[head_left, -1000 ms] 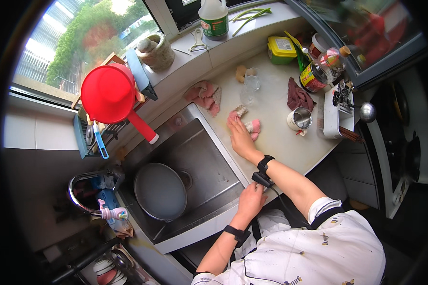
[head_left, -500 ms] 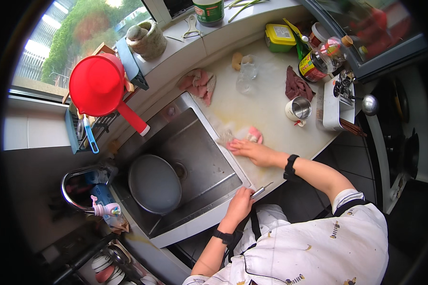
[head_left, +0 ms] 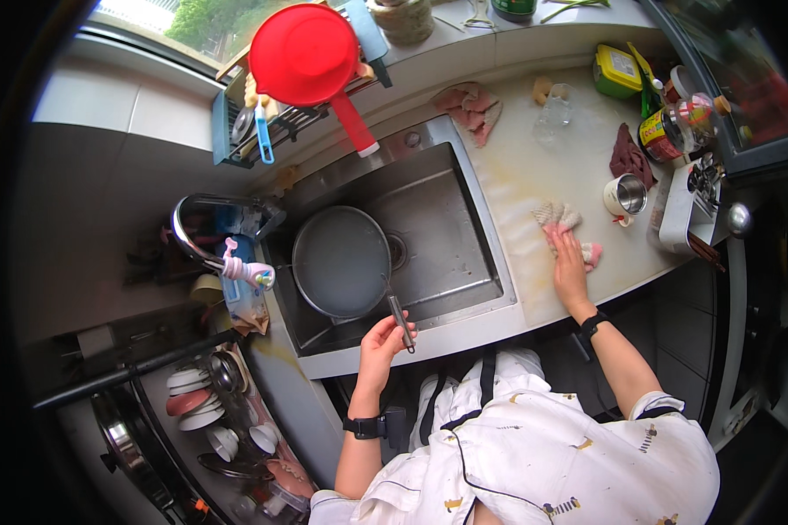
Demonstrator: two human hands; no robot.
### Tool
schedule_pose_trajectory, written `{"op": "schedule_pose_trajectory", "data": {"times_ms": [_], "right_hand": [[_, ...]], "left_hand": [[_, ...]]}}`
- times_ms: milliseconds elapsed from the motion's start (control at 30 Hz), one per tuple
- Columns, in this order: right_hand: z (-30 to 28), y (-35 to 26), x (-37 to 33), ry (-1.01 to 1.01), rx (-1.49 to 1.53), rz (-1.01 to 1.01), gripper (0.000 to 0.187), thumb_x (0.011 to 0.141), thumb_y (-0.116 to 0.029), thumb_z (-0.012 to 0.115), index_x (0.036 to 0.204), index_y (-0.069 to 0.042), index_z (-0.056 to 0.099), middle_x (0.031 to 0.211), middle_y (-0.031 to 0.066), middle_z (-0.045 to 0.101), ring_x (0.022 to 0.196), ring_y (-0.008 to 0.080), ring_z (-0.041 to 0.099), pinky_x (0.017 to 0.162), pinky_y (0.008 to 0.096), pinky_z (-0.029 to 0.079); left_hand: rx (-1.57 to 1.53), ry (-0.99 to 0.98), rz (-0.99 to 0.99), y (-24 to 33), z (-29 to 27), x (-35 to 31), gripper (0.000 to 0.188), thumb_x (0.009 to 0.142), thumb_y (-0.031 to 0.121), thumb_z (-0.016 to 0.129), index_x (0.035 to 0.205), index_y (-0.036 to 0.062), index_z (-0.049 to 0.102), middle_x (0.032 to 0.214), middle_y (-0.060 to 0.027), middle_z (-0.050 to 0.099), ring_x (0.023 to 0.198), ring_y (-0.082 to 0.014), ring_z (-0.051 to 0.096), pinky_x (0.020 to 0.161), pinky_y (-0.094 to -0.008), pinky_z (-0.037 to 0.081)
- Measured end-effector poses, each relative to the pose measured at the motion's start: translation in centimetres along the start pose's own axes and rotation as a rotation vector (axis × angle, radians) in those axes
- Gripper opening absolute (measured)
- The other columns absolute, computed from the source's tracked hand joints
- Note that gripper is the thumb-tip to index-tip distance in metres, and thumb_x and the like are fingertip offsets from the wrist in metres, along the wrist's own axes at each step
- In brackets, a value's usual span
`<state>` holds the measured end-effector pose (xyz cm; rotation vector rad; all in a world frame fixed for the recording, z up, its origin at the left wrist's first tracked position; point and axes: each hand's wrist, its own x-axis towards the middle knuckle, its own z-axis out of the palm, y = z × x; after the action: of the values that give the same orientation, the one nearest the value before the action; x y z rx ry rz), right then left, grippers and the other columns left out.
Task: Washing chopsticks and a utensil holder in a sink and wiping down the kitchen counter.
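Open counter beside the sink
The right hand could slide leftward to the sink's edge; a mug and utensil holder block it rightward, and a round pan fills the basin's left side.

One head-worn fisheye looks steeply down over sink and counter.

You're in a kitchen: steel sink mid-frame, curved faucet centre-left, stacked bowls lower left, utensil holder right.
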<state>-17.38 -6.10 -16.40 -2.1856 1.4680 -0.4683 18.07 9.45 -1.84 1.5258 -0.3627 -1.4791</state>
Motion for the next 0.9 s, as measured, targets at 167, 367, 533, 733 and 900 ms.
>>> {"op": "schedule_pose_trajectory", "data": {"times_ms": [167,367,533,733,900], "right_hand": [[0.6,-5.0,-8.0,-0.198,0.089,-0.164,0.057,0.080,0.005,0.047,0.136,-0.003,0.043,0.138,0.0213,0.043,0.133,0.0379,0.035,0.113,0.0473,0.026],[6.4,-13.8,-5.0,-0.600,0.117,-0.592,0.055,0.080,0.003,0.049,0.135,-0.002,0.045,0.140,0.0192,0.045,0.133,0.0351,0.039,0.113,0.0452,0.028],[15.5,-26.4,-2.8,-0.744,0.240,-0.972,0.054,0.082,0.001,0.049,0.136,-0.001,0.045,0.142,0.0169,0.043,0.135,0.0319,0.037,0.114,0.0426,0.028],[22.7,-42.5,-1.7,-0.866,0.441,-0.785,0.058,0.080,-0.001,0.056,0.136,-0.006,0.044,0.143,0.0147,0.041,0.123,0.0328,0.051,0.101,0.0429,0.043],[18.7,-52.2,-1.3,-0.517,0.492,-0.859,0.055,0.080,-0.006,0.061,0.132,-0.006,0.046,0.134,0.0141,0.048,0.119,0.0318,0.053,0.099,0.0463,0.044]], "left_hand": [[-0.167,0.085,0.040,-0.4,-3.2,-2.2,0.032,0.096,0.013,0.055,0.124,-0.0022,0.053,0.104,-0.0121,0.065,0.091,-0.0188,0.066,0.079,-0.0324,0.055],[-0.201,0.186,0.076,-0.4,-8.3,-4.2,0.028,0.092,0.010,0.061,0.117,-0.0007,0.054,0.100,-0.0109,0.065,0.085,-0.0173,0.065,0.075,-0.0308,0.055],[-0.223,0.226,0.140,0.2,-15.1,-6.0,0.026,0.090,0.007,0.063,0.113,-0.0002,0.054,0.099,-0.0099,0.065,0.083,-0.0162,0.065,0.073,-0.0289,0.055],[-0.120,0.443,0.250,0.6,-23.4,-8.0,0.022,0.095,0.017,0.057,0.111,0.0016,0.055,0.084,-0.0016,0.060,0.059,-0.0060,0.054,0.050,-0.0194,0.041],[0.012,0.674,0.300,-2.5,-31.6,-9.9,0.021,0.101,0.023,0.045,0.100,0.0040,0.055,0.065,0.0038,0.043,0.050,-0.0036,0.036,0.043,-0.0212,0.029]]}}
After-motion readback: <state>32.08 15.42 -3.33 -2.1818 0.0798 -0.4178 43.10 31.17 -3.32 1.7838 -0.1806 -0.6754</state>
